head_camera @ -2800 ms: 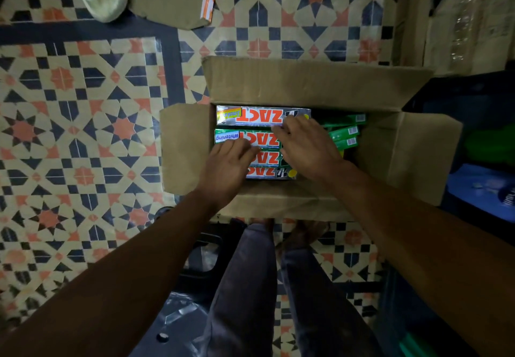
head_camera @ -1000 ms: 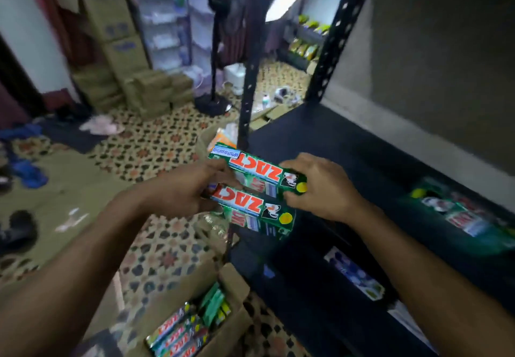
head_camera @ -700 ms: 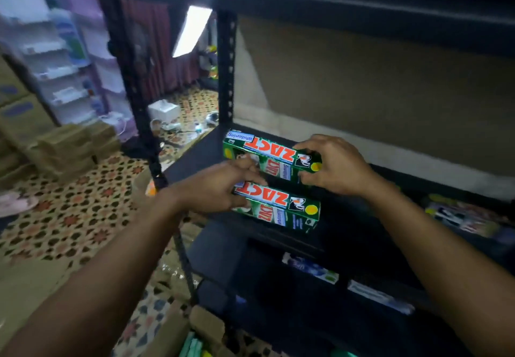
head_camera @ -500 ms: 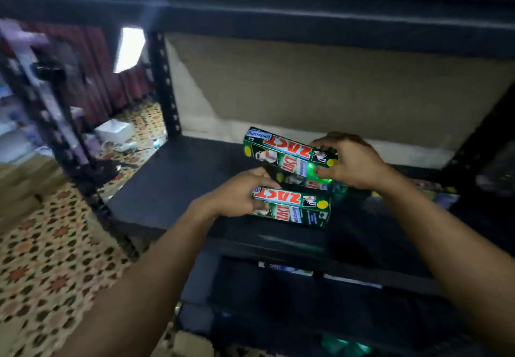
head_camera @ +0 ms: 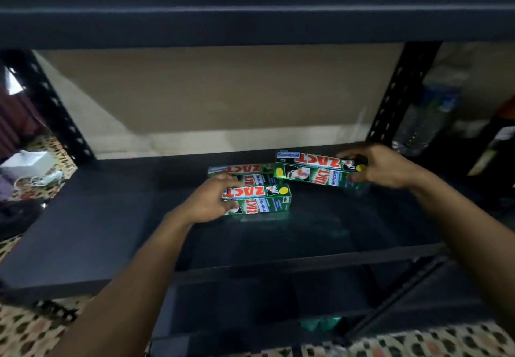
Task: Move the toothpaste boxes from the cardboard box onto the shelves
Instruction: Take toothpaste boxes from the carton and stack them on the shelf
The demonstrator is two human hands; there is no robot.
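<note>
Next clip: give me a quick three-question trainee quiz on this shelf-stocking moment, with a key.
1. Multiple choice: what does the left hand grip? A) a cloth B) a toothpaste box C) nothing
2. True or false: the right hand is empty.
3. Fill in: counting held ones, ___ ZACT boxes show on or just over the dark shelf.

Key:
1. B, the front toothpaste box.
2. False; it grips the second box by its end.
3. Three; the third box lies behind the front one.
</note>
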